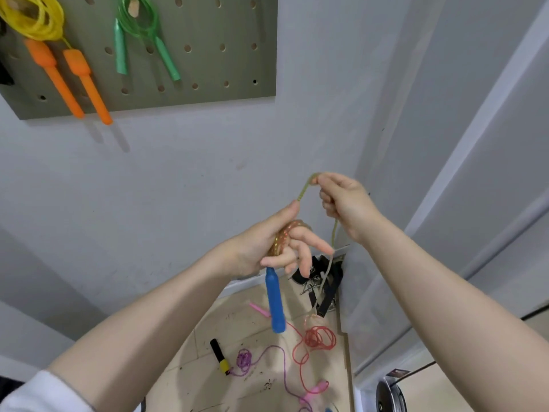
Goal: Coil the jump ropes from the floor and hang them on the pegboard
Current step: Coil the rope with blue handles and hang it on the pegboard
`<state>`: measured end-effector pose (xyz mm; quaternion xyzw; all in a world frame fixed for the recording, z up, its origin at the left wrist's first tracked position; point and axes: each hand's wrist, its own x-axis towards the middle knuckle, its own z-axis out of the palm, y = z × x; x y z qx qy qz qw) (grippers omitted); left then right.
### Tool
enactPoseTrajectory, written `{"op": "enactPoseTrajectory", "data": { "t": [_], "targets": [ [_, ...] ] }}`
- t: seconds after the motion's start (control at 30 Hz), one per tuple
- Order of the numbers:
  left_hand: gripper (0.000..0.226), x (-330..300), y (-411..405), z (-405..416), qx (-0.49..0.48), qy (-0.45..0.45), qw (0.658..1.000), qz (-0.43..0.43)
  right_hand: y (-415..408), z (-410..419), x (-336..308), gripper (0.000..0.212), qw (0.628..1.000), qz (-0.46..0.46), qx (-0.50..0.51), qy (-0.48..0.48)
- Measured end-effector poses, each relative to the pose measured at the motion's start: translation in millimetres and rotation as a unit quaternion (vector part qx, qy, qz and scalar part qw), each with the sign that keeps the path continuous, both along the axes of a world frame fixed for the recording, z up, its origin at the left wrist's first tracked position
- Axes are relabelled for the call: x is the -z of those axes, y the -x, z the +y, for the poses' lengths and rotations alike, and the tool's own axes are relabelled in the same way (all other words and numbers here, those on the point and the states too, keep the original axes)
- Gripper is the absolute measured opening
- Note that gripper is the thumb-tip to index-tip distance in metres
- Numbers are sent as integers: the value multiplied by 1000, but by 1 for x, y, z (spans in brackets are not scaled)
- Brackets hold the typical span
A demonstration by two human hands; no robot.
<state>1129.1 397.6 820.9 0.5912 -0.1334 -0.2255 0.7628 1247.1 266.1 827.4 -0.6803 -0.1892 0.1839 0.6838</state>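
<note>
My left hand [267, 248] grips several coils of a glittery clear jump rope [282, 237], and its blue handle [275, 301] hangs down below the fist. My right hand [346, 203] pinches the same rope a little higher and to the right; the free length drops from it toward the floor. On the grey-green pegboard [208, 55] at upper left hang a yellow rope with orange handles [59, 69] and a green rope [142, 34]. On the tiled floor lie a red rope [319, 337] and a purple rope [267, 361] with a black-and-yellow handle [219, 355].
Pink handles [316, 389] lie on the floor tiles below the red rope. A heap of dark straps and clips [322, 281] sits in the corner by the wall. A white door or panel [445, 173] stands at the right, with a dark round object [389, 395] at its foot.
</note>
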Motion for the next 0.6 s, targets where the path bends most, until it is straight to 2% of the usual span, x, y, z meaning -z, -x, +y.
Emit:
{"op": "enactPoseTrajectory", "data": {
  "t": [0.07,0.17,0.27,0.33,0.4,0.47,0.53,0.6],
  "targets": [
    [60,-10,-1,2,-36,44,996,-69,1,-7,16,20,991,-60,-25,116],
    [42,-22,-5,16,-198,102,969,-110,10,-17,38,27,963,-62,-138,222],
    [36,-18,-17,38,-365,119,921,-62,24,-22,49,24,922,-4,-276,273],
    [39,-3,-26,54,-443,72,893,11,29,-22,41,15,892,33,-354,280],
    [55,20,-28,67,-446,12,889,105,31,-20,22,16,885,75,-393,237],
    [70,43,-25,69,-390,-58,903,168,29,-17,2,26,886,116,-421,155],
    [79,55,-19,60,-325,-139,919,176,28,-14,-10,30,894,120,-426,76],
    [89,52,-13,45,-241,-217,935,143,24,-10,-12,22,925,105,-366,13]
  ]
}}
